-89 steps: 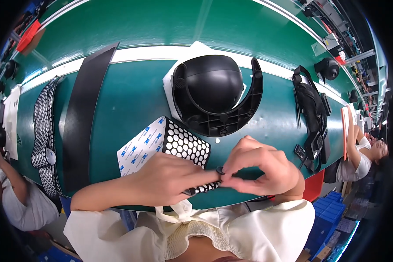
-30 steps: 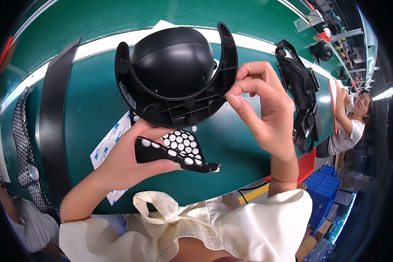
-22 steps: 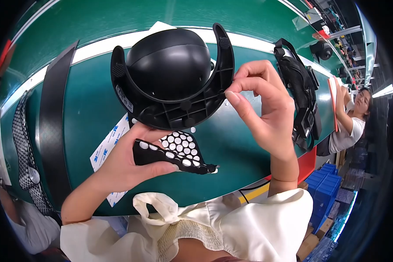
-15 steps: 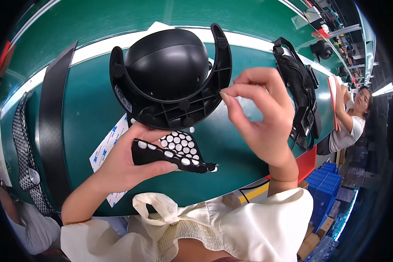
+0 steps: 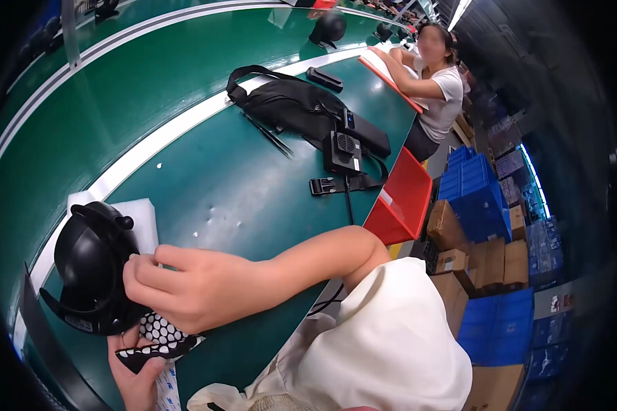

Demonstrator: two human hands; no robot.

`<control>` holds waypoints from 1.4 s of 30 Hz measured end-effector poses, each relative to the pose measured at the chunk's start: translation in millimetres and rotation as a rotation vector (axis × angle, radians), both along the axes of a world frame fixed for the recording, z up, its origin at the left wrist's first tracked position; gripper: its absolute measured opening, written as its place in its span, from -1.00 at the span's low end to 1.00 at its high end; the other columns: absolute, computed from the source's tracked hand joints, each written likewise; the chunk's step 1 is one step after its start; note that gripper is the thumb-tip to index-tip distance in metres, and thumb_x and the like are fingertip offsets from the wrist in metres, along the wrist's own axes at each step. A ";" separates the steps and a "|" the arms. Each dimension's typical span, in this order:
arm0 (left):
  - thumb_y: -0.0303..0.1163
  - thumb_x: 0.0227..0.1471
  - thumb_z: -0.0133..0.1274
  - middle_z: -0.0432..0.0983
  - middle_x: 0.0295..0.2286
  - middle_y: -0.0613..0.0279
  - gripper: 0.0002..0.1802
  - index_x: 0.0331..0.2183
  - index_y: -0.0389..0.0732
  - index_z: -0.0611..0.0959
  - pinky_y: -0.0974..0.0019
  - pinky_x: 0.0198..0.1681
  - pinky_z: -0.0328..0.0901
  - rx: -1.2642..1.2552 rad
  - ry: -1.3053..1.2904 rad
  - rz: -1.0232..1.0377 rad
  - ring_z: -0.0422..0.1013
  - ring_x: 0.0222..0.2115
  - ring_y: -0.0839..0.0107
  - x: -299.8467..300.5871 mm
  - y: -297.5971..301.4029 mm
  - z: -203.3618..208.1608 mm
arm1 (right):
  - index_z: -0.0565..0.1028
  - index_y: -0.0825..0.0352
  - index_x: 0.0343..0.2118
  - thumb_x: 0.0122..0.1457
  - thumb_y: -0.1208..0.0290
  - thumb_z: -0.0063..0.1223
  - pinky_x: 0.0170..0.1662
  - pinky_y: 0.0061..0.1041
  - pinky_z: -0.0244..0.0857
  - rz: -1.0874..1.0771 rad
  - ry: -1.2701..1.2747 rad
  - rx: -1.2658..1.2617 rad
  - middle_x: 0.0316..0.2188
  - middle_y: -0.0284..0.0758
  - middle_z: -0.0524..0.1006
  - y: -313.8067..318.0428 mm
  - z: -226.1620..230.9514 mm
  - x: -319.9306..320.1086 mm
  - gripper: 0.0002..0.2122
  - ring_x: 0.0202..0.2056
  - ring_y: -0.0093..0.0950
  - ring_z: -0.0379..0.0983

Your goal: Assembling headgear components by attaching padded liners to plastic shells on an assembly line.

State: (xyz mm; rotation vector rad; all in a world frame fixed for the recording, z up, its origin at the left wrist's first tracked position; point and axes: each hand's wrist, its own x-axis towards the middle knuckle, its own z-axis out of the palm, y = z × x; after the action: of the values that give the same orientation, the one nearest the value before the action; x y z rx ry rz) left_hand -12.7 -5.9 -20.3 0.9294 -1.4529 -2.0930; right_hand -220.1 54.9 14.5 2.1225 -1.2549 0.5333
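At the lower left, my left hand (image 5: 136,383) holds a folded black sheet covered in white round dots (image 5: 161,330), its thumb across the front. Just above that sheet stands a glossy black domed shell (image 5: 82,253) with a curved, armed black frame around it. My right hand (image 5: 178,288) reaches across from the right, fingers drawn together at the right side of the black frame. Whatever lies between its fingertips, if anything, is hidden. White printed backing paper (image 5: 167,392) shows beside the left hand.
A white foam block (image 5: 138,218) sits behind the shell, and a dark strip (image 5: 44,342) lies at left. Farther right are a black strapped bag (image 5: 288,106), a grilled black box (image 5: 343,152) and a red bin (image 5: 406,195). A co-worker (image 5: 440,96) sits beyond; blue crates (image 5: 469,181) stand right.
The view has swung to the right, so the shell and my left hand now appear at lower left. My right hand, earlier pinched beside the frame's right arm, now overlaps the frame's edge.
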 end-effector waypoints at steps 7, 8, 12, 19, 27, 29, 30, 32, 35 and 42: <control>-0.38 -0.42 0.20 0.17 -0.05 0.05 0.00 0.04 -0.37 0.02 0.52 -0.21 0.16 -0.033 0.003 -0.013 0.26 -0.33 0.53 0.0 -5.8 -5.5 | 0.44 0.50 -0.62 -0.33 0.37 -0.12 -0.38 -0.60 0.15 -0.028 0.043 -0.017 -0.40 -0.15 0.35 -3.6 -7.9 3.2 -0.74 -0.36 -0.38 0.28; -0.38 -0.42 0.20 0.17 -0.04 0.04 0.00 0.04 -0.37 0.02 0.51 -0.20 0.16 -0.025 0.017 -0.008 0.26 -0.32 0.52 -0.5 -4.3 -1.8 | 0.44 0.50 -0.61 -0.33 0.36 -0.12 -0.37 -0.60 0.15 -0.035 0.054 -0.014 -0.40 -0.15 0.35 -3.1 -4.7 4.7 -0.74 -0.35 -0.38 0.28; -0.39 -0.42 0.20 0.16 -0.04 0.03 0.00 0.05 -0.37 0.02 0.51 -0.18 0.15 -0.030 0.040 -0.009 0.26 -0.29 0.51 -1.8 -4.7 1.5 | 0.44 0.51 -0.61 -0.33 0.37 -0.12 -0.35 -0.59 0.16 -0.039 0.074 0.007 -0.39 -0.14 0.35 -2.2 -0.3 4.1 -0.73 -0.35 -0.37 0.29; -0.53 -0.20 -0.01 0.23 -0.12 -0.01 -0.37 -0.05 -0.44 0.15 0.34 0.00 0.02 -0.171 -0.030 -0.157 0.18 -0.10 0.28 3.5 -9.2 2.4 | 0.44 0.52 -0.63 -0.32 0.38 -0.14 -0.36 -0.59 0.17 -0.025 0.058 -0.075 -0.41 -0.12 0.36 -6.6 -7.9 4.0 -0.74 -0.37 -0.36 0.29; -0.65 -0.28 0.01 0.23 -0.11 0.01 -0.32 -0.04 -0.43 0.15 0.34 0.00 0.03 -0.087 -0.006 -0.109 0.18 -0.10 0.29 0.3 -2.9 9.7 | 0.42 0.47 -0.62 -0.16 0.32 -0.07 -0.40 -0.54 0.15 0.036 -0.131 -0.133 -0.44 -0.15 0.36 -12.7 -15.0 4.4 -0.76 -0.39 -0.36 0.28; -0.66 -0.29 0.01 0.22 -0.10 0.00 -0.32 -0.04 -0.42 0.16 0.33 -0.01 0.04 -0.050 0.014 -0.086 0.18 -0.10 0.28 0.9 -2.4 9.4 | 0.40 0.41 -0.55 -0.10 0.23 -0.06 -0.40 -0.49 0.13 -0.005 -0.226 -0.098 -0.41 -0.21 0.36 -17.0 -19.5 0.8 -0.72 -0.37 -0.39 0.27; -0.66 -0.29 0.01 0.22 -0.10 0.00 -0.32 -0.04 -0.42 0.16 0.33 -0.01 0.04 -0.055 0.017 -0.091 0.18 -0.10 0.28 2.3 -3.2 8.5 | 0.38 0.35 -0.49 -0.13 0.16 -0.04 -0.36 -0.47 0.12 -0.024 -0.274 -0.020 -0.36 -0.25 0.36 -18.4 -20.6 -1.5 -0.69 -0.33 -0.41 0.27; -0.65 -0.28 0.02 0.25 -0.13 0.03 -0.33 -0.05 -0.41 0.17 0.34 -0.04 0.08 -0.076 -0.035 -0.094 0.20 -0.13 0.30 7.1 -5.0 5.6 | 0.38 0.33 -0.49 -0.13 0.14 -0.04 -0.35 -0.47 0.12 0.006 -0.270 -0.154 -0.35 -0.25 0.35 -23.2 -21.5 -1.3 -0.69 -0.32 -0.41 0.27; -0.64 -0.28 0.05 0.27 -0.17 0.08 -0.36 -0.07 -0.40 0.22 0.36 -0.06 0.11 -0.135 -0.102 -0.103 0.23 -0.17 0.33 9.6 -5.0 3.9 | 0.37 0.31 -0.50 -0.15 0.12 -0.04 -0.32 -0.46 0.11 0.132 -0.266 -0.210 -0.31 -0.26 0.35 -23.0 -24.4 0.5 -0.69 -0.29 -0.41 0.28; -0.63 -0.28 0.05 0.25 -0.12 0.02 -0.32 -0.04 -0.41 0.18 0.39 -0.08 0.14 -0.156 -0.160 -0.133 0.23 -0.13 0.31 8.5 -8.3 5.1 | 0.32 0.25 -0.65 -0.35 0.33 0.19 -0.38 -0.46 0.00 0.284 -0.679 0.095 -0.46 -0.37 0.24 -25.2 -14.4 1.4 -0.75 -0.38 -0.42 0.18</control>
State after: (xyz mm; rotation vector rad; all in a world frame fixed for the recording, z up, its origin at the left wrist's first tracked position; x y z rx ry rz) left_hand -4.2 -14.2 -15.3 0.9820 -1.7764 -2.0001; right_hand -218.7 29.6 0.1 2.2980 -1.3332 1.4331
